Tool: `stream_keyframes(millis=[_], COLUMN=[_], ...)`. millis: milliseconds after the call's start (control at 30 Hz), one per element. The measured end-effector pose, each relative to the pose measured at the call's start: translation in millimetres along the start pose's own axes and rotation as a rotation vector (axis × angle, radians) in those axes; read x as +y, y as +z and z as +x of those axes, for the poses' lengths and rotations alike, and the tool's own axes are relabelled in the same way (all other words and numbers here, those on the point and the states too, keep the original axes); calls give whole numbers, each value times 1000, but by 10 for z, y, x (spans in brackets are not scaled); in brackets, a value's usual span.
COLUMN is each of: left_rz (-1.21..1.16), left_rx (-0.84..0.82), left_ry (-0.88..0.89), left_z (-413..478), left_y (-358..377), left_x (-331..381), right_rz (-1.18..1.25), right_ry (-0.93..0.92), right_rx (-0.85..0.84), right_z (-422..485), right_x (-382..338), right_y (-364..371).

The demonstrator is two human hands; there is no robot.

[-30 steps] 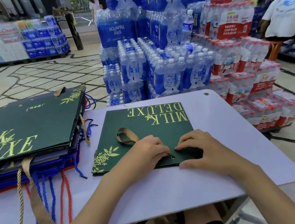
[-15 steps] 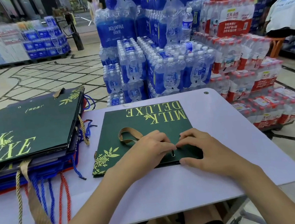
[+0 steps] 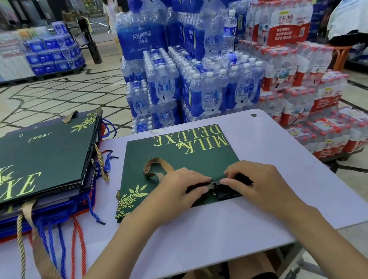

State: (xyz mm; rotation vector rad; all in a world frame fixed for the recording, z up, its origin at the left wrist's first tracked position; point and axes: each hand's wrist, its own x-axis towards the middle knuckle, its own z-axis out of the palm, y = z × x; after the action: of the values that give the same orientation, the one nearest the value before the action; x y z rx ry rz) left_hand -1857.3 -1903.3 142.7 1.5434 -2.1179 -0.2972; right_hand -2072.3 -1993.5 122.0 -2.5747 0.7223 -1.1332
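Note:
A flat dark green paper bag (image 3: 188, 162) printed "MILK DELUXE" in gold lies on the white table (image 3: 236, 230) in front of me. A tan ribbon handle (image 3: 156, 166) loops on its left part. My left hand (image 3: 175, 191) and my right hand (image 3: 257, 181) rest on the bag's near edge with their fingertips meeting. Between them they pinch a small dark piece (image 3: 216, 186) at the bag's top edge, where the paper is lifted open. What the piece is I cannot tell.
A stack of flat bags (image 3: 30, 162) with blue, red and gold cord handles fills the table's left side. Behind the table rise shrink-wrapped water bottle packs (image 3: 195, 87). Red-labelled packs (image 3: 311, 91) stand to the right. A person stands far back.
Both hands have drawn closer together at the bag's near edge. The edge now stands lifted open with a dark piece showing between the fingertips.

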Motion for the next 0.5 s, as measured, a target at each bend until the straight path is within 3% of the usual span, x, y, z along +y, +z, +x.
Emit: stream_keyframes(millis=[100,200,267,367,500], left_rz=[11,-34,-27,6,18], left_rx=[50,95,89,83,101], left_ry=[5,-85,-105,-116,-147], left_z=[55,105,118,113,98], left_y=[31,50,70,99,109], left_x=[49,49,60,103,102], right_rz=[-243,-341,-285,-5,126], right_ry=[-140,-20,148,395,490], right_rx=[157,151,55,-104,-110], right_z=[26,-29,-73,-47,-1], right_x=[-33,-133,-198,-202,-242], right_y=[3,53,109,116,105])
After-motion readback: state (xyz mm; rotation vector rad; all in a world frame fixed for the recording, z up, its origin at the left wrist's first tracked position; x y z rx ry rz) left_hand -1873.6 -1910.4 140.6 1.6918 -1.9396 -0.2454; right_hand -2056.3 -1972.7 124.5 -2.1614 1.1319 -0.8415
